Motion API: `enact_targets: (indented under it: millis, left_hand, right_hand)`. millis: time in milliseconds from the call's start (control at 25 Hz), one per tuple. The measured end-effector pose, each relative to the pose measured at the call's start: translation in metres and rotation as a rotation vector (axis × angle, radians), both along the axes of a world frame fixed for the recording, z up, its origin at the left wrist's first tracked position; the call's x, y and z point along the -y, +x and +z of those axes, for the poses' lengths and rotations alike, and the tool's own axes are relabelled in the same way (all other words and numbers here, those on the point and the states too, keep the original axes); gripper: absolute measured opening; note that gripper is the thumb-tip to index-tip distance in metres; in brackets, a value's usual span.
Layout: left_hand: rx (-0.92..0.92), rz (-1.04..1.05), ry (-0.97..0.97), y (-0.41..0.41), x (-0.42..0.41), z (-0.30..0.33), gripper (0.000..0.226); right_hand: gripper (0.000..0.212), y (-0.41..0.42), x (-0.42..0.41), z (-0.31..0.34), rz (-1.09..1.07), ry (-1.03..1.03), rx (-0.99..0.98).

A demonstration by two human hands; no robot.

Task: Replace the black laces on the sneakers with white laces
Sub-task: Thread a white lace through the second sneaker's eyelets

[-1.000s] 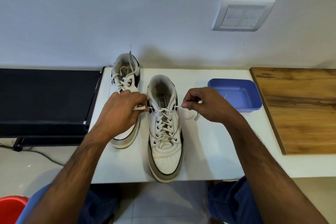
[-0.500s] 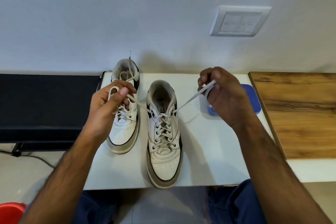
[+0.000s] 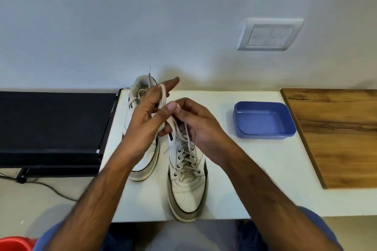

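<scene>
Two white sneakers with dark trim stand on the white table (image 3: 244, 173), toes toward me. The nearer sneaker (image 3: 187, 191) is threaded with a white lace (image 3: 184, 138) whose ends rise from its top eyelets. Both hands meet above its collar. My left hand (image 3: 144, 120) has its fingers stretched out, with one lace end looped over a fingertip and held against the thumb. My right hand (image 3: 193, 126) pinches the other lace end between thumb and fingers. The farther sneaker (image 3: 145, 161), also white-laced, lies partly hidden behind my left hand.
A blue plastic tray (image 3: 265, 136) sits on the table to the right of the shoes, with a wooden board (image 3: 336, 138) beyond it. A black flat unit (image 3: 51, 124) borders the table's left edge. A red object (image 3: 14, 243) shows at the bottom left.
My hands had pulled the two lace ends wide apart and upward. They have come together above the nearer sneaker's collar, and the lace now loops over my left fingers.
</scene>
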State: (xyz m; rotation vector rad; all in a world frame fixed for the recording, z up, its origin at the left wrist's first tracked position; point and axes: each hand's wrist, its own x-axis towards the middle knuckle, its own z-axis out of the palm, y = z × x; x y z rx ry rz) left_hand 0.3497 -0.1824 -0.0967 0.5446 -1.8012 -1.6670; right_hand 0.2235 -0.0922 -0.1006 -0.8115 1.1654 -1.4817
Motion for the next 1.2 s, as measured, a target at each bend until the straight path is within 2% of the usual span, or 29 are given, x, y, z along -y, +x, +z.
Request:
enact_targets:
  millis: [160,240,360,480,560,680,800,920,1040,1120,1200]
  left_hand:
    - [-0.042,-0.157,0.081,0.003,-0.004,-0.018,0.05]
    - [-0.038,-0.199,0.101,0.002,-0.01,-0.023,0.056]
    - [0.12,-0.195,-0.046,-0.009,-0.021,-0.031,0.055]
    - [0.215,-0.144,-0.203,-0.019,-0.028,-0.04,0.042]
    - [0.23,-0.085,-0.234,-0.021,-0.029,-0.041,0.03]
    - [0.118,0.016,-0.15,-0.022,-0.028,-0.035,0.02]
    - [0.049,0.154,-0.164,-0.022,-0.017,-0.024,0.015]
    - [0.095,0.228,-0.207,-0.019,-0.003,-0.019,0.018]
    - [0.212,0.208,-0.373,-0.026,0.013,-0.015,0.018]
    - [0.314,0.139,-0.428,-0.038,0.027,-0.009,0.017]
    - [0.471,0.059,-0.553,-0.048,0.041,-0.006,0.014]
  right_hand:
    - [0.012,-0.015,-0.004,0.022,-0.063,-0.185,0.223]
    - [0.014,-0.024,-0.006,0.028,-0.115,-0.235,0.264]
    - [0.026,-0.029,-0.008,0.028,-0.198,-0.199,0.223]
    - [0.042,-0.038,-0.007,0.021,-0.32,-0.153,0.122]
    - [0.044,-0.049,-0.009,0.015,-0.416,-0.096,-0.001]
    - [0.028,-0.061,-0.011,0.002,-0.493,0.047,-0.367]
    - [0.028,-0.06,-0.009,-0.004,-0.384,0.108,-0.664]
    - [0.014,-0.047,-0.005,-0.009,-0.244,0.134,-0.947]
    - [0.01,-0.029,0.006,-0.01,-0.212,0.167,-1.006]
    - [0.014,-0.032,0.013,-0.01,-0.19,0.244,-1.028]
    - [0.023,-0.037,0.014,-0.013,-0.036,0.348,-1.1]
